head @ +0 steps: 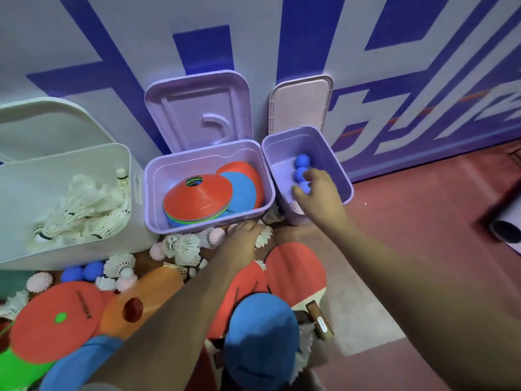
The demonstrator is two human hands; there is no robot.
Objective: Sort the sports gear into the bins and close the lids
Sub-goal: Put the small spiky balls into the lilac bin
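Reaching with both arms at once: the right hand (315, 190) is hanging inside the small purple bin (348, 190), thumb and fingers curled round a blue spiky ball (306, 187), with two more blue balls (302, 162) lying just beyond the fingertips. The left hand (242, 235) is pressing down into the floor pile right in front of the middle purple bin (208, 222). Its fingers are hidden under the knuckles, so I cannot tell whether it is grasping anything. Loose shuttlecocks (183, 246) and pink spiky balls (217, 235) are lying touching or just beside that hand, mostly to its left (shuttlecocks on their sides, pointing every which way). The left hand is clearly the nearer one to this pile. The relation that matters, judging from here: the white bin (70, 249) holding shuttlecocks (84, 207) is sitting well to the left of the left hand, while the ball bin is off to its right, under the right hand, so the pick decides the direction. The cones (197, 198) are sitting in the middle bin directly ahead of the left hand. The paddles (296, 266) are lying between the forearms. All lids are standing open, e.g. the purple lid (197, 108). Sorting is looking partway done.
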